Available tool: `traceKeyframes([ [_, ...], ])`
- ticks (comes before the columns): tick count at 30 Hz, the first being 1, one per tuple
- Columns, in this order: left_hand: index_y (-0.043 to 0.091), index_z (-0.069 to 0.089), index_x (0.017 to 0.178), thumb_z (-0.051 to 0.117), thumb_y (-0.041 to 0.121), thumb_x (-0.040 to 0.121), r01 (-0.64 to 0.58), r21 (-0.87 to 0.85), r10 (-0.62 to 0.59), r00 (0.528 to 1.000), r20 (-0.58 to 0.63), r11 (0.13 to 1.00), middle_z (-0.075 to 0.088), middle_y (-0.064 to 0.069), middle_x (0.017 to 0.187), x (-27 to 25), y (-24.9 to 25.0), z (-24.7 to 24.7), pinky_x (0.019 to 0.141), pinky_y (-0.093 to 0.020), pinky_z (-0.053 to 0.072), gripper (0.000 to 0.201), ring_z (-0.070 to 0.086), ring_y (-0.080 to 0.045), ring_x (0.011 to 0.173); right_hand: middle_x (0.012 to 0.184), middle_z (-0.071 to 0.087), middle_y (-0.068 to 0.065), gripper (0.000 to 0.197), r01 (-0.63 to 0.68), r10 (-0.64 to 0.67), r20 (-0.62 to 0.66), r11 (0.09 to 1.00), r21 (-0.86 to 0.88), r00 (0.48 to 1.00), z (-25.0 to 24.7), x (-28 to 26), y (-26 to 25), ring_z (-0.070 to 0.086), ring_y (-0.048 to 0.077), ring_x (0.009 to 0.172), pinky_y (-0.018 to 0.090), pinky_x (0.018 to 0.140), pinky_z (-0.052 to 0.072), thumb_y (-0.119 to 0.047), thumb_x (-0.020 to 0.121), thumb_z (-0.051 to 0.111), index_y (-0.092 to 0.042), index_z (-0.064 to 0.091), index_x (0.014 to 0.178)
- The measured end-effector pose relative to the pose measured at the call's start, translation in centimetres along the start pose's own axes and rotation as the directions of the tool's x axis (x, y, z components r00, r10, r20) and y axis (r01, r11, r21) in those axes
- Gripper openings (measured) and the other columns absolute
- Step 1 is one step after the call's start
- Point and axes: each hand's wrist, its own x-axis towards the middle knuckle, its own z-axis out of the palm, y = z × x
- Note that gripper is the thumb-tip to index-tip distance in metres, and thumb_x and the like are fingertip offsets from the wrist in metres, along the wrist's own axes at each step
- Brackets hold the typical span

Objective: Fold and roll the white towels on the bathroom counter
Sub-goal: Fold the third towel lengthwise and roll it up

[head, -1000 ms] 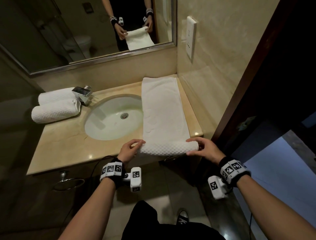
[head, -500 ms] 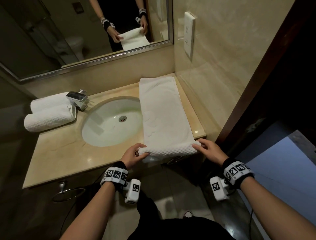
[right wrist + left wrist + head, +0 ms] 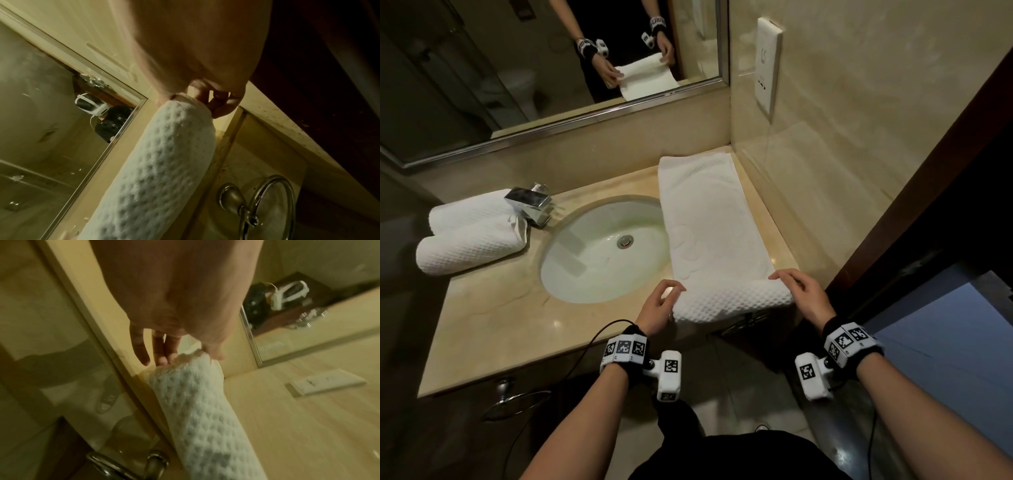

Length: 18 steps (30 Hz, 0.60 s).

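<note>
Towel (image 3: pixel 710 219) lies right of sink (image 3: pixel 602 250), near end rolled at counter (image 3: pixel 493 308) edge. Left hand (image 3: pixel 657 308) and right hand (image 3: pixel 804 298) grip roll ends. Best roll away evenly, tight, edges aligned.

Both wrist views are blurred. The towel (image 3: pixel 709 222) roll's near side overhangs the desk (image 3: pixel 493 308) edge, hiding its underside. The left hand (image 3: pixel 657 308) thumb is hidden behind the roll's end; the rear rolled towel (image 3: pixel 469 209) lies partly behind the faucet (image 3: pixel 530 202)
</note>
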Motion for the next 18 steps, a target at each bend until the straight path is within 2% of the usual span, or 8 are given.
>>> traceKeyframes([
  [2,0.015,0.057,0.100,0.046,0.032,0.100,0.020,-0.003,-0.020,1.000,-0.016,1.000,0.063,0.022,0.091,0.2,0.3,0.3,0.063,-0.028,0.042,0.021,0.049,-0.025,0.073,0.117,0.067,0.001,0.025,-0.019,0.020,-0.014,1.000,0.005,1.000,0.0,0.0,-0.1,0.057,0.017,0.116,0.022,0.090,0.040,-0.022,0.101,0.049,-0.016,0.073,0.099],
  [4,0.021,0.058,0.102,0.051,0.041,0.096,0.042,0.000,-0.042,0.999,0.022,0.999,0.066,0.007,0.094,0.3,0.6,0.4,0.065,-0.030,0.045,0.021,0.058,-0.032,0.078,0.119,0.066,0.002,0.026,-0.052,0.053,-0.023,0.998,0.018,0.998,0.0,0.0,-0.4,0.054,0.014,0.118,0.024,0.094,0.038,-0.023,0.101,0.049,-0.015,0.073,0.102],
  [7,0.030,0.058,0.110,0.070,0.039,0.085,0.020,0.026,-0.022,0.994,0.105,0.999,0.062,-0.007,0.074,0.0,0.4,-0.2,0.060,-0.021,0.043,0.030,0.057,-0.021,0.065,0.116,0.063,-0.001,0.025,-0.096,0.098,-0.024,0.994,0.052,0.995,0.0,-0.1,-0.8,0.053,0.010,0.114,0.022,0.093,0.037,-0.026,0.099,0.052,-0.014,0.072,0.107],
  [10,0.032,0.060,0.115,0.071,0.039,0.084,0.044,-0.058,-0.037,0.993,0.115,0.997,0.070,-0.019,0.096,0.1,-0.6,-1.0,0.070,-0.029,0.049,0.034,0.064,-0.024,0.078,0.116,0.064,-0.002,0.035,-0.131,0.120,0.131,0.989,0.074,0.984,-0.4,-0.4,-0.7,0.059,0.013,0.110,0.021,0.093,0.047,-0.024,0.083,0.075,-0.018,0.066,0.117],
  [12,0.031,0.064,0.116,0.070,0.046,0.082,0.072,-0.111,-0.060,0.992,0.107,0.991,0.071,-0.019,0.102,0.4,-1.3,-1.3,0.072,-0.031,0.049,0.037,0.063,-0.022,0.083,0.117,0.062,-0.002,0.055,-0.123,0.118,0.234,0.992,0.005,0.965,-0.6,-0.4,-0.3,0.058,0.007,0.108,0.010,0.085,0.048,-0.010,0.072,0.083,-0.015,0.061,0.122],
  [14,0.029,0.068,0.111,0.069,0.056,0.075,0.130,-0.154,-0.118,0.989,0.085,0.979,0.071,-0.014,0.092,0.6,-1.8,-1.1,0.072,-0.034,0.045,0.045,0.058,-0.023,0.079,0.114,0.061,0.000,0.054,-0.068,0.084,0.212,0.994,-0.086,0.974,-0.7,-0.3,-0.1,0.057,0.002,0.102,0.001,0.079,0.043,-0.004,0.072,0.082,-0.010,0.060,0.121],
  [16,0.025,0.070,0.099,0.066,0.063,0.074,0.153,-0.135,-0.147,0.988,0.051,0.979,0.062,-0.003,0.071,0.8,-2.1,-0.8,0.071,-0.034,0.043,0.046,0.053,-0.021,0.071,0.113,0.063,0.004,0.047,-0.031,0.053,0.154,0.989,-0.146,0.987,-0.6,0.0,0.3,0.059,0.008,0.101,0.005,0.083,0.042,-0.013,0.074,0.082,-0.008,0.063,0.118],
  [18,0.022,0.069,0.090,0.060,0.074,0.068,0.172,-0.104,-0.171,0.985,0.016,0.980,0.056,-0.001,0.067,1.1,-2.6,-0.6,0.072,-0.034,0.043,0.057,0.052,-0.019,0.068,0.114,0.062,0.005,0.046,-0.022,0.047,0.129,0.981,-0.193,0.991,-0.6,0.2,0.4,0.058,0.015,0.106,0.015,0.087,0.043,-0.023,0.074,0.082,-0.009,0.066,0.115],
])
